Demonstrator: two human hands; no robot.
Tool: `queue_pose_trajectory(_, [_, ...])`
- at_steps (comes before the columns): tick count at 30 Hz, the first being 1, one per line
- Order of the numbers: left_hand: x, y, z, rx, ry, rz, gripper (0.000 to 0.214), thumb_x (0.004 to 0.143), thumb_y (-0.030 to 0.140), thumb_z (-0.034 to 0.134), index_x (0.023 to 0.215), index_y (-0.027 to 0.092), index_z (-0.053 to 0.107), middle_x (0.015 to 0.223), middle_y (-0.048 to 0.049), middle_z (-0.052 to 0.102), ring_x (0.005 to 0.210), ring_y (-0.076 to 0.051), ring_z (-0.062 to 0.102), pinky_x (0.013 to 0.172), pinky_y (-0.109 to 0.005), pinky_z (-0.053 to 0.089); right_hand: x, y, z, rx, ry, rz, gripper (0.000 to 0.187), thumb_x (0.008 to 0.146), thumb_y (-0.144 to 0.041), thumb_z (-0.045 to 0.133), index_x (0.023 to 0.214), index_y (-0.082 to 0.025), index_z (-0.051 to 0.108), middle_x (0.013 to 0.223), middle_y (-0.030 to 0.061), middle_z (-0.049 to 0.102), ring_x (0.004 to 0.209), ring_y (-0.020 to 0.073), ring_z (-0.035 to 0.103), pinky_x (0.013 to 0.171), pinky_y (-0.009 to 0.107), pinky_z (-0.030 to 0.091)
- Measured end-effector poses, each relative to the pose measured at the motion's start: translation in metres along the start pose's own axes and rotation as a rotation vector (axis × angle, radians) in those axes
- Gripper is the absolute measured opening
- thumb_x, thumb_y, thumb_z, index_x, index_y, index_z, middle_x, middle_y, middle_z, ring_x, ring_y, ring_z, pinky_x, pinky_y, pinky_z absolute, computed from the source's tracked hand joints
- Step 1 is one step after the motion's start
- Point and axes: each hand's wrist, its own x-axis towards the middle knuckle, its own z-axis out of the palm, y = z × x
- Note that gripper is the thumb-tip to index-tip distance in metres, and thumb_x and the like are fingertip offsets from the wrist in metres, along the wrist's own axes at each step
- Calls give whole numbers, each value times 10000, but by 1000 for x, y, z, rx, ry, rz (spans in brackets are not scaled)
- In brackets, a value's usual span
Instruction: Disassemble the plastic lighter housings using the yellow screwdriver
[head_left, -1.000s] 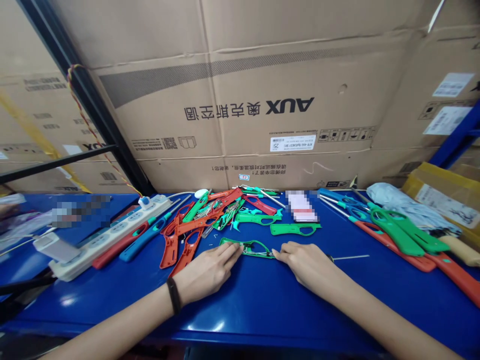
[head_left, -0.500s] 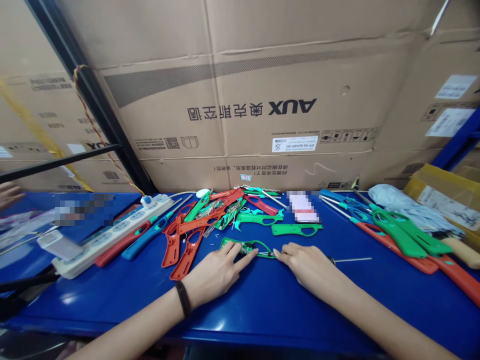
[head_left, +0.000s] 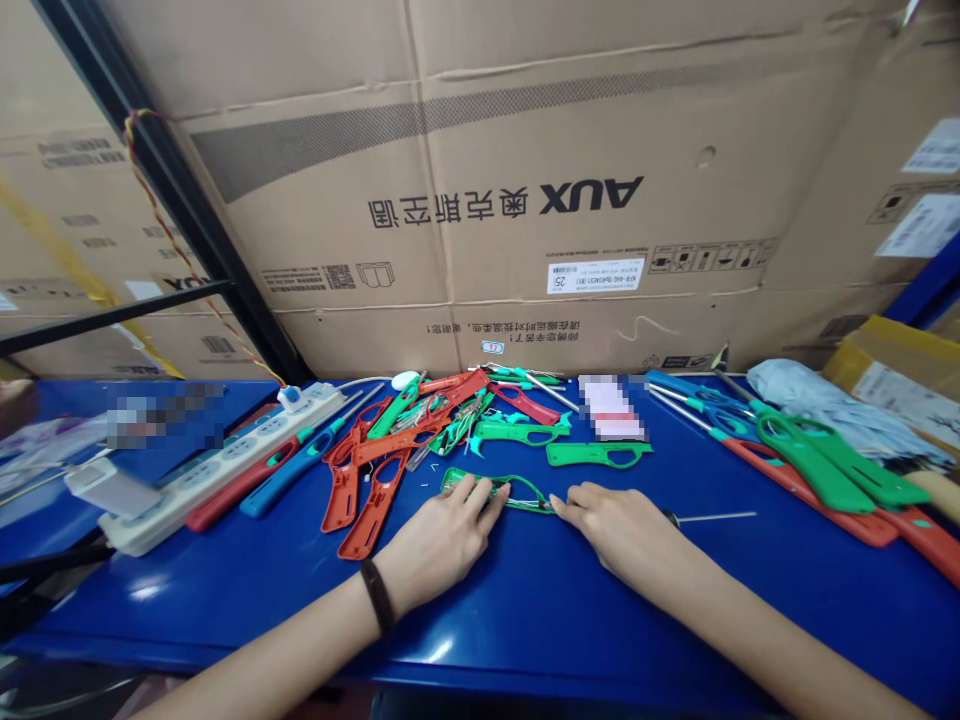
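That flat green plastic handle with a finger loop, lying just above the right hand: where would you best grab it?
Pinch the flat green plastic handle across its narrow straight stem, from above, with the right hand. It lies flat with nothing on top of it, and its stem looks slim enough to span.

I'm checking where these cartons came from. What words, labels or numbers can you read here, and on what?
"AUX": upside down on the large carton
"奥克斯空调": upside down, same carton
"25": on its white label; the label's other print is too small
"AUX": on the carton at left, partly hidden
Pixelated patch on the paper: unreadable
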Motion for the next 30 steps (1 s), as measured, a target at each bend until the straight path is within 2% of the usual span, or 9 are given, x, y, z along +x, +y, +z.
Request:
queue_pose_trajectory(4, [-7,-10,1,-19,-36,70,523,893,141,421,1401,87,310,1179,-162,531,1068,-278,509,816,-371,536,0,1,0,16,11,1,420,781,14,516,1148,-171,604,885,56,668,800,178,632,453,257,316])
queue_pose_trajectory(8, [-18,-22,2,-5,-23,158,524,902,164,427,1407,118,297,1319,-177,453,1197,-297,442,888,-380,508,1,1,-2,22,-17,19,399,813,-4,506,1154,-184,608,874,54,669,767,171,632,450,265,290])
queue_pose_trajectory(12, [-16,-27,1,-59,45,168,439,928,183,420,1363,139,388,1210,-158,541,1097,-267,521,792,-342,546,1,0,-3,25,-13,14,400,805,4,501,1140,-181,617,864,54,669,762,167,632,453,264,293])
queue_pose_trajectory(16, [-2,-27,2,-301,196,2,259,944,315,449,1105,268,646,966,-51,623,864,-180,599,712,-285,531,2,0,-2,29,-23,14,418,780,14,509,1137,-175,614,889,57,669,794,172,631,461,250,315])
queue_pose_trajectory(19, [8,-27,4,-523,254,-169,184,886,354,557,923,292,726,835,-8,613,753,-140,601,679,-244,489,2,1,-1,41,-16,10,413,772,17,500,1118,-177,617,886,58,666,794,166,629,470,235,332])
queue_pose_trajectory(21, [13,-28,3,-630,237,-258,150,849,354,605,890,296,738,817,4,605,733,-131,599,674,-233,469,1,2,-1,59,2,0,401,768,18,494,1097,-175,620,877,59,663,788,160,627,481,225,346])
queue_pose_trajectory(24, [19,-29,-3,-715,139,-355,112,799,334,646,834,296,746,872,20,617,740,-124,604,690,-222,451,2,2,-1,67,11,1,380,775,13,491,1077,-174,626,866,60,661,789,160,625,489,222,353])
queue_pose_trajectory(30, [34,-27,-19,-690,10,-434,86,678,230,667,724,232,739,869,15,664,701,-140,607,634,-216,424,4,1,-4,38,-54,29,414,798,9,502,1146,-190,606,907,50,665,832,186,633,464,267,314])
